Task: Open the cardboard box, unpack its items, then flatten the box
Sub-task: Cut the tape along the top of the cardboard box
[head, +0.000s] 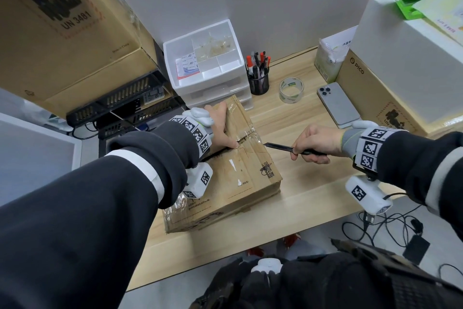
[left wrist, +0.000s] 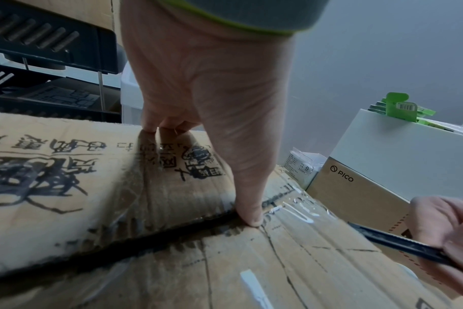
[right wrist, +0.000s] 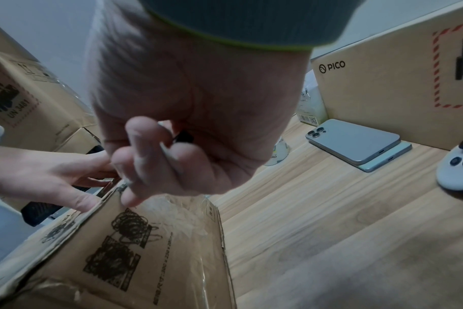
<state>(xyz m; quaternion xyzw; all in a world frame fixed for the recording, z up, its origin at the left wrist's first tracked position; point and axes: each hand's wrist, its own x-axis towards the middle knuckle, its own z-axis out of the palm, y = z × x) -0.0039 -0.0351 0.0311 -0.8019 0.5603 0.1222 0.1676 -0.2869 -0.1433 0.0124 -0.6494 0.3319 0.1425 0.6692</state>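
Note:
A worn brown cardboard box [head: 240, 171] with clear tape lies on the wooden desk. My left hand [head: 221, 128] rests flat on its far top flap, fingers straight, and the thumb [left wrist: 251, 215] presses at the middle seam [left wrist: 119, 257], which gapes as a dark slit. My right hand [head: 315, 143] grips a slim black utility knife [head: 278, 146]. Its blade tip sits at the box's right edge, in line with the seam. In the right wrist view the curled fingers [right wrist: 145, 158] hide most of the knife above the box's side [right wrist: 145, 250].
Behind the box stand a white drawer unit [head: 208, 63] and a pen cup [head: 259, 78]. A tape roll [head: 291, 90], stacked phones [head: 338, 103] and a PICO carton [head: 375, 98] lie to the right. A white controller [right wrist: 457, 169] lies near my right wrist. Large cartons [head: 62, 20] stand at the left.

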